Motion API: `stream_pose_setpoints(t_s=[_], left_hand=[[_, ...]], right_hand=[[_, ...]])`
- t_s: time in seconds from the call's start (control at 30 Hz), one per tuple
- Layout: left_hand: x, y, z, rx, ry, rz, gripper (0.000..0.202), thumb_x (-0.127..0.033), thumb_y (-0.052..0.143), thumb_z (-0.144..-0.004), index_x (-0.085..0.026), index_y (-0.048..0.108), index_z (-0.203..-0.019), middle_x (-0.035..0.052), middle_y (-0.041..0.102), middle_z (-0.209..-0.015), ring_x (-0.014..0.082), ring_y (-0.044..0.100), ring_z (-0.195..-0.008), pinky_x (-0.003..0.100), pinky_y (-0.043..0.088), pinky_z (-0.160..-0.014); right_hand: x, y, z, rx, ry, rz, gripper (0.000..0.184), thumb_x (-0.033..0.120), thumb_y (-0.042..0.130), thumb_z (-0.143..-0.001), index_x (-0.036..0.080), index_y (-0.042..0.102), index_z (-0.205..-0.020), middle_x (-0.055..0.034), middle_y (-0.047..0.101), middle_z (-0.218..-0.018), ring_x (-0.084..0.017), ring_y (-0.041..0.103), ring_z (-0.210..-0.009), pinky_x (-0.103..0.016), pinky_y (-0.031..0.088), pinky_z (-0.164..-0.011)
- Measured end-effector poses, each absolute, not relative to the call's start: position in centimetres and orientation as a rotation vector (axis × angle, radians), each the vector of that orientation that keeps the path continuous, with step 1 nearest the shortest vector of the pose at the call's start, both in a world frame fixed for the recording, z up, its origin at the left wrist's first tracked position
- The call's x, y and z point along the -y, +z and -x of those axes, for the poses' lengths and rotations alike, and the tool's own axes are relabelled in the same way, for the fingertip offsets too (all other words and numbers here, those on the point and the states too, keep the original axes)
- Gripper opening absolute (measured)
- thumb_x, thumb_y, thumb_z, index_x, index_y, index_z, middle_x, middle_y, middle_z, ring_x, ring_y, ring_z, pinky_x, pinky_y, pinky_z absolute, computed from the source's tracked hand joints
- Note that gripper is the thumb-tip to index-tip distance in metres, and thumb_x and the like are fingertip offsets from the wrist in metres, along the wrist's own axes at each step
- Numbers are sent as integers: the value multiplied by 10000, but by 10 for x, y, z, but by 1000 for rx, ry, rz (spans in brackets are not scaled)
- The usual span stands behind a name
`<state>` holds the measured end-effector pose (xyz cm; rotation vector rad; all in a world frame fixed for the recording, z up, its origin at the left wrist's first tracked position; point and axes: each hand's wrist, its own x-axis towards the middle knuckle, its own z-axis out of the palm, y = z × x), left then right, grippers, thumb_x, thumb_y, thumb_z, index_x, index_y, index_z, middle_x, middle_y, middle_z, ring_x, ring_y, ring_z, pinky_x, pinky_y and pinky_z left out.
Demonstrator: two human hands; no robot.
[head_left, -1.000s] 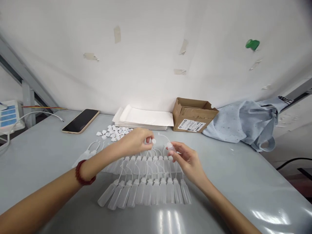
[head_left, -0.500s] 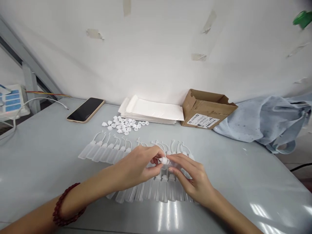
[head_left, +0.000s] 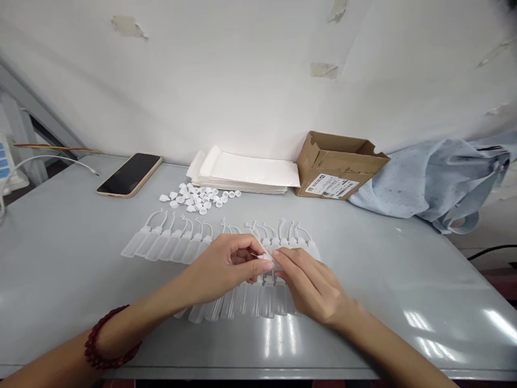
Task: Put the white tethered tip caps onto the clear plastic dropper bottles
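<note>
My left hand (head_left: 226, 267) and my right hand (head_left: 311, 285) meet over the middle of the grey table (head_left: 64, 269). The left fingers pinch a small white cap (head_left: 267, 259). The right fingers close round a small clear squeeze bottle that they mostly hide. Under and around the hands lie two rows of clear squeeze bottles with thin curved tips: a far row (head_left: 169, 245) and a near row (head_left: 242, 302). A pile of loose white caps (head_left: 197, 198) sits behind the far row.
A phone (head_left: 129, 174) lies face up at the back left. A stack of white bags (head_left: 246, 175) and an open cardboard box (head_left: 337, 167) stand against the wall. A blue cloth bag (head_left: 436, 183) lies at the right. Cables (head_left: 56, 159) run at the far left.
The hands came together and dropped lower and nearer, from apart above the rows to touching over the near row. The view shifted downward and slightly right.
</note>
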<state>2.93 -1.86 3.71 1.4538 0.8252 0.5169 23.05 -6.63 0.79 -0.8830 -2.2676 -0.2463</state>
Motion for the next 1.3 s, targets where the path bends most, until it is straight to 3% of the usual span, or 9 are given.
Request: stream_pose_setpoints(t_s=[0.13,0.3,0.43,0.5,0.73,0.8,0.9,1.0,1.3], left_hand=[[21,33,-32,-837,590,-1596,85,-241,632,-812,-171,632,-765,-28,623,-676,98,590,-620,205,495,-600],[23,34,-29,-796,693,-1867,71,-229,626,-834,-192,682,-813,-6,678,-802,109,596,-713,206,478,-646],[23,41,-26,-808,616,-1917,116,-282,628,-837,-195,693,-797,-19,647,-701,102,563,-641,200,439,-581],[24,42,-26,-846,569,-1916,163,-315,615,-842,-193,685,-760,-27,615,-652,95,538,-604,192,408,-539],[26,34,-31,-938,551,-1781,262,-361,584,-846,-164,678,-702,-6,629,-654,82,499,-534,182,388,-471],[26,34,-30,-911,586,-1751,196,-341,619,-825,-171,689,-758,4,663,-729,98,549,-587,195,446,-527],[23,39,-29,-812,630,-1816,86,-242,627,-820,-197,700,-824,-4,680,-786,116,592,-690,218,489,-646],[21,44,-28,-789,611,-1838,78,-217,630,-815,-201,707,-815,-4,666,-755,121,590,-696,221,483,-644],[23,40,-30,-873,448,-1572,173,-343,591,-843,-187,662,-816,-38,595,-646,100,579,-606,210,501,-614]], right_hand=[[69,9,-230,2207,36,937,423,73,475,-896,180,417,-1301,-120,667,-949,-219,654,-798,-340,565,-627],[77,13,-224,1784,977,1112,284,234,466,-937,267,352,-1195,-10,626,-799,-121,551,-594,-255,485,-535],[80,20,-221,1479,1515,1053,240,397,451,-942,261,349,-1112,32,567,-719,-68,370,-459,-208,352,-430],[80,20,-221,1522,1468,1083,216,392,440,-946,262,354,-1096,36,561,-704,-74,377,-457,-215,358,-433],[83,3,-222,2044,394,1040,290,148,470,-919,263,397,-1176,-76,658,-944,-162,612,-669,-294,497,-576],[82,5,-222,1964,538,1097,244,183,467,-927,253,389,-1148,-55,655,-857,-156,593,-632,-282,475,-545],[78,15,-221,1665,1157,1156,177,309,453,-943,253,354,-1079,10,612,-720,-108,479,-511,-235,383,-466],[74,24,-221,1396,1599,1069,270,438,487,-912,258,328,-1035,42,580,-699,-62,321,-438,-201,274,-420],[78,13,-223,1870,831,1171,184,218,431,-938,262,330,-1085,14,570,-720,-132,521,-572,-243,401,-498]])
